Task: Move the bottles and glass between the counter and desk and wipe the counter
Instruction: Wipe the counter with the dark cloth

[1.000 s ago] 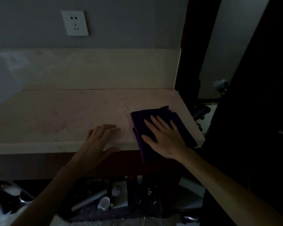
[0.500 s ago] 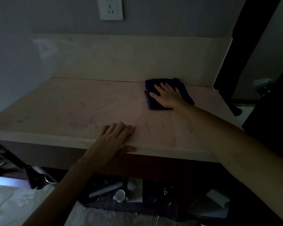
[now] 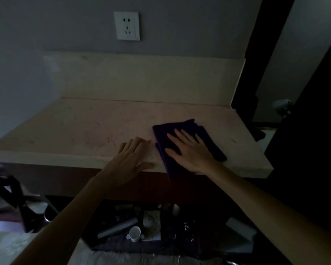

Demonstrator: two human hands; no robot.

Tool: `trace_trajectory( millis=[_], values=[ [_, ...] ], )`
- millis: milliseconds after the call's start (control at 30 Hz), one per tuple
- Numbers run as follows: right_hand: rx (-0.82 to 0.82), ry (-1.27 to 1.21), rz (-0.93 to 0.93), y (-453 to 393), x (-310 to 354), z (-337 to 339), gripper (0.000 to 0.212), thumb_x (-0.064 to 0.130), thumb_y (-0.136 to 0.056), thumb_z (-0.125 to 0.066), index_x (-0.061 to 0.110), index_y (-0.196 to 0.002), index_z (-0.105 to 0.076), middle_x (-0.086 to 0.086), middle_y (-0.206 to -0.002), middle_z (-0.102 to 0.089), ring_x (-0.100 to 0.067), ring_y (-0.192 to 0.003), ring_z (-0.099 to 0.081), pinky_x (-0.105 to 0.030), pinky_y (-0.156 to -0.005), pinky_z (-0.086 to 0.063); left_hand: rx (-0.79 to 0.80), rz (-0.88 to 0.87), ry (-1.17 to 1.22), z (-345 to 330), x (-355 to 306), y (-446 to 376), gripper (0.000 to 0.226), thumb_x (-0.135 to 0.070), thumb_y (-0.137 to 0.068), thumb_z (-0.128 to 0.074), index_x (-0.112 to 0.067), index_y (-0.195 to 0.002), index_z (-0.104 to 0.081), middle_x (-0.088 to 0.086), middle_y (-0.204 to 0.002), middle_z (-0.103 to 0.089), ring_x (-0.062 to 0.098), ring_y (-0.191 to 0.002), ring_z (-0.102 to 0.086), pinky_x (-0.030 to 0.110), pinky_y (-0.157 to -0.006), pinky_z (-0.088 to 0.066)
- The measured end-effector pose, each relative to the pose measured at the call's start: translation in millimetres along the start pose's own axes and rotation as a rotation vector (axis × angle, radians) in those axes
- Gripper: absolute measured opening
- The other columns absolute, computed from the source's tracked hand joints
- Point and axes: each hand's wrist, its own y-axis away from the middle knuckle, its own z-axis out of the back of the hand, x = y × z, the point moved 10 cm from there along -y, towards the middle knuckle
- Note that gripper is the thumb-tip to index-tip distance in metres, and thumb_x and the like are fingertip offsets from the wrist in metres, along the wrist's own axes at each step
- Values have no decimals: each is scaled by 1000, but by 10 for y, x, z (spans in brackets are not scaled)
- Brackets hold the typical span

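We found no bottles or glass on the counter; wiping underway. Right hand pressed flat on cloth at front edge; left hand flat, holding nothing.

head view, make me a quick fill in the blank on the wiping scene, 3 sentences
1. The right hand presses flat on a folded ____ cloth.
2. The left hand rests on the front edge of the ____.
3. On the wall above the counter sits a white ____.

Missing words: purple; counter; socket
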Motion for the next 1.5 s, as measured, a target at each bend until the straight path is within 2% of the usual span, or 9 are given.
trace_trajectory(
  millis=[233, 400, 533, 700, 833, 1033, 1200, 1333, 1500],
  values=[
    [-36, -3, -43, -75, 150, -3, 73, 74, -89, -8, 40, -153, -8, 10, -164, 1, -11, -151, 2, -46, -122, 0, -101, 53, -15, 166, 584, 258, 72, -73, -86, -36, -18, -131, -49, -1, -126, -46, 21, -112, -50, 30, -88, -31],
    [15, -9, -58, -1131, 167, -21, 75, 76, -88, -13, 39, -153, -10, 8, -164, 0, -14, -151, 0, -45, -120, 0, -112, 22, -59, 114, 630, 261, 64, -68, -88, -42, -19, -128, -53, -3, -119, -51, 20, -107, -52, 32, -87, -37],
    [40, -10, -95, -1936, 172, -20, 77, 76, -87, -13, 37, -154, -9, 5, -165, -1, -17, -151, -1, -47, -121, -1, -83, 26, -68, 80, 675, 240, 68, -71, -88, -35, -19, -128, -53, -1, -117, -53, 21, -103, -51, 35, -85, -39],
    [45, -6, -109, -2356, 200, -11, 78, 75, -88, -12, 36, -155, -7, 3, -165, 1, -20, -152, 0, -50, -121, -1, -74, 15, -120, 42, 693, 228, 71, -71, -90, -33, -17, -131, -52, 1, -119, -54, 22, -103, -51, 35, -84, -38],
    [29, -5, -99, -2120, 264, 2, 74, 71, -90, -11, 34, -155, -7, 2, -165, 1, -21, -152, -1, -49, -121, 0, -77, 1, -139, 60, 663, 236, 70, -71, -89, -36, -17, -129, -54, 2, -118, -55, 24, -104, -52, 36, -85, -40],
    [-17, -12, -44, -1133, 637, -42, 71, 69, -92, -13, 35, -154, -9, 4, -165, -1, -16, -151, 1, -47, -121, 1, -108, 4, -69, 115, 629, 258, 74, -74, -88, -31, -15, -128, -52, 0, -114, -52, 23, -103, -52, 34, -86, -39],
    [-37, -8, -63, -329, 1078, -104, 71, 69, -92, -13, 36, -154, -7, 6, -165, 2, -14, -151, 4, -47, -122, 1, -106, -94, -42, 235, 727, 402, 80, -72, -88, -25, -12, -138, -38, 4, -127, -44, 23, -112, -45, 37, -90, -38],
    [-43, 2, -106, -199, 1258, -161, 71, 69, -92, -11, 36, -154, -5, 8, -164, 4, -13, -151, 6, -46, -122, 3, -80, -101, -99, 334, 1259, 622, 77, -71, -87, -31, -13, -137, -42, 4, -130, -44, 24, -114, -46, 35, -90, -33],
    [-17, 13, -131, -596, 1255, -167, 72, 71, -91, -7, 38, -154, -5, 8, -164, 4, -12, -151, 4, -45, -122, 1, -83, -78, -141, 326, 1742, 738, 68, -67, -91, -30, -11, -123, -53, 7, -120, -52, 29, -102, -54, 35, -84, -37]
  ],
)
